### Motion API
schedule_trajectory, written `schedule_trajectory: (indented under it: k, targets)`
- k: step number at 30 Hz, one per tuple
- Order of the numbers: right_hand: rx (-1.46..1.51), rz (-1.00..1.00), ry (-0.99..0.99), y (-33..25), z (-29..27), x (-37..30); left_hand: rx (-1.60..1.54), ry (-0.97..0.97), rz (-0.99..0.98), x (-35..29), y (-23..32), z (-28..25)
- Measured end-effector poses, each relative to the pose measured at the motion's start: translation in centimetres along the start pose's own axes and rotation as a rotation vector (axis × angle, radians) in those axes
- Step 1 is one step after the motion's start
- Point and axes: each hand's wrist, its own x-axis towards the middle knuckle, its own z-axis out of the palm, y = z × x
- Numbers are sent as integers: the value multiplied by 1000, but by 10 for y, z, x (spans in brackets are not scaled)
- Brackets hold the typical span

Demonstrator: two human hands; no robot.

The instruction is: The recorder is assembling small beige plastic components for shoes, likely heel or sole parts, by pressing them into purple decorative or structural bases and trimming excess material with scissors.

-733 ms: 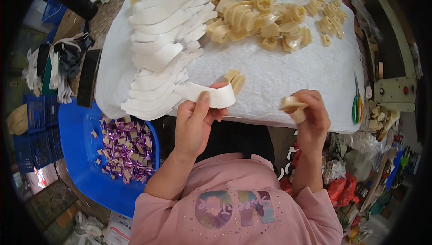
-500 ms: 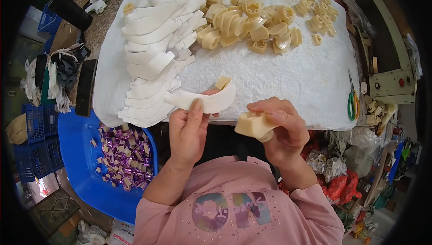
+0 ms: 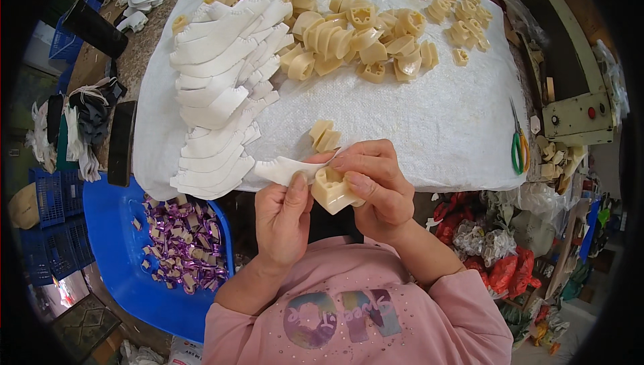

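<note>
My left hand (image 3: 285,221) pinches a white curved strip (image 3: 274,169) with a notched edge between thumb and fingers. In my right hand (image 3: 382,194) is a cream plastic shoe heel (image 3: 335,197), its hollow ribbed side facing up. The heel is against the strip's right end, and the right fingers also press on that end. Just beyond my hands, a few cream heels (image 3: 325,136) stand close together on the white woven sheet (image 3: 402,123). Left of them lies a long overlapping stack of white strips (image 3: 211,100). A heap of cream heels (image 3: 362,36) spreads across the far middle.
Scissors (image 3: 519,147) with green and orange handles lie at the sheet's right edge. A blue tub (image 3: 114,244) with small shiny purple pieces stands at lower left. A dark phone-like slab (image 3: 122,143) is at the table's left. A metal machine frame (image 3: 577,120) borders the right.
My right hand has moved left, bringing the heel up to the white strip. The strip's right end is now under the right fingers, and the small heel group behind it shows.
</note>
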Motion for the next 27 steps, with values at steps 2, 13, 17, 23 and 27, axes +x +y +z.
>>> schedule_trajectory:
  k: [2, 13, 17, 23, 27]
  targets:
    - [-4, 5, 0, -2, -1, 2, 21, 19, -9, -2, 0, 2]
    - [-327, -41, 0, 4, -3, -2, 421, 44, 180, -2, -7, 0]
    - [-287, -6, -8, 5, -6, 1, 583, 93, 208, 2, 0, -2]
    - [-559, 32, -241, -16, -17, 19, 645, 134, 321, 5, 9, -5]
    - [-605, 176, -432, -22, -19, 23, 719, 125, 236, 4, 4, -5]
